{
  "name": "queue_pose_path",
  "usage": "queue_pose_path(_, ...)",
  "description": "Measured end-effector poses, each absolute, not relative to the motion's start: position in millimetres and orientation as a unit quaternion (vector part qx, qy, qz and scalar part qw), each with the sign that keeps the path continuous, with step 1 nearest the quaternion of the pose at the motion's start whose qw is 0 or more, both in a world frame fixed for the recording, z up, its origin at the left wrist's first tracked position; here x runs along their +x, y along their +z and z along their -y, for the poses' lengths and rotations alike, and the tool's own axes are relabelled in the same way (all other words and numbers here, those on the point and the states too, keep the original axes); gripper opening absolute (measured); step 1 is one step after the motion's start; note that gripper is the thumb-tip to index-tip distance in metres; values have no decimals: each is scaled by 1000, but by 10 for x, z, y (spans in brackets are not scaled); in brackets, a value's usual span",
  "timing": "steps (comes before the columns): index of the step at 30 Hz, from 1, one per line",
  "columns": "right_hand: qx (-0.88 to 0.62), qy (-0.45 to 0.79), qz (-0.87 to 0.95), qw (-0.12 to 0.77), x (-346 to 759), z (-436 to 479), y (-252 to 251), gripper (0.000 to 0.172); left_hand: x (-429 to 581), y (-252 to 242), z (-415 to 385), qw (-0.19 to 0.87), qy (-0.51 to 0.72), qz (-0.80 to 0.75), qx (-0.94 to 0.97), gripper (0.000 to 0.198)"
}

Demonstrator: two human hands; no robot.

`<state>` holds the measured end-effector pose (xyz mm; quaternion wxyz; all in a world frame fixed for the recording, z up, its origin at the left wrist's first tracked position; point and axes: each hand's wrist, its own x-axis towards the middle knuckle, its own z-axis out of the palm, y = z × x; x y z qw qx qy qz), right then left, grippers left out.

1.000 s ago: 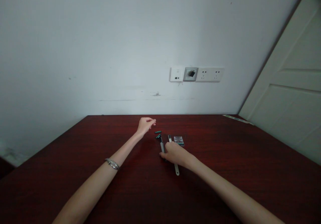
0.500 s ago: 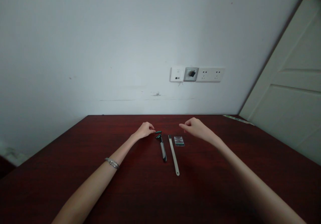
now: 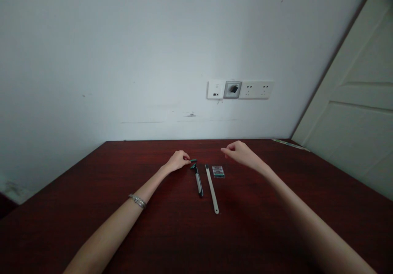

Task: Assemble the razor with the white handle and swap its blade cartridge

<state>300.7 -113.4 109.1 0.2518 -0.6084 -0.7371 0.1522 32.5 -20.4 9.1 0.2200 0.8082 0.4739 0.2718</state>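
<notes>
My left hand [image 3: 179,160] is closed in a pinch on one end of a small green piece [image 3: 193,160], low over the table. Just below that piece lies a razor [image 3: 198,183] with a grey and black handle, its green and dark head pointing away from me. Beside it is a long pale-handled brush [image 3: 212,192] with a dark tip at the far end. To the right of the brush sits a clear plastic case [image 3: 218,172] with green parts inside. My right hand [image 3: 241,153] is raised beyond the case, its fingers curled together and nothing visible in them.
The dark red table [image 3: 159,233] runs back to a white wall [image 3: 153,53] with several sockets [image 3: 254,90]. A thin pale strip [image 3: 290,144] lies at the far right edge, near a white panelled door [image 3: 362,122].
My right hand has shifted slightly to the right, and its fingers look a little more curled. My left hand stays at the green piece. The whole view has moved slightly.
</notes>
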Motion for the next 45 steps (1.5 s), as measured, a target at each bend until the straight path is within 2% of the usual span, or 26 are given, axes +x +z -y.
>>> queue_pose_path(16,-591,153,751,251,3030,1078,1018,38,311,78,189,192,288,-483,805,10)
queue_pose_path(24,-548,164,748,337,3026,1029,933,26,336,429,283,168,348,-449,806,9)
queue_pose_path(31,-528,303,711,352,2912,1058,912,24,580,707,602,205,354,-344,845,8)
queue_pose_path(38,-470,409,690,368,2856,1045,877,26,725,823,786,209,345,-304,863,6)
queue_pose_path(41,-461,397,703,368,2857,1050,853,27,733,828,797,201,346,-302,865,4)
queue_pose_path(45,-466,285,755,363,2851,1071,830,22,730,821,792,194,347,-302,866,5)
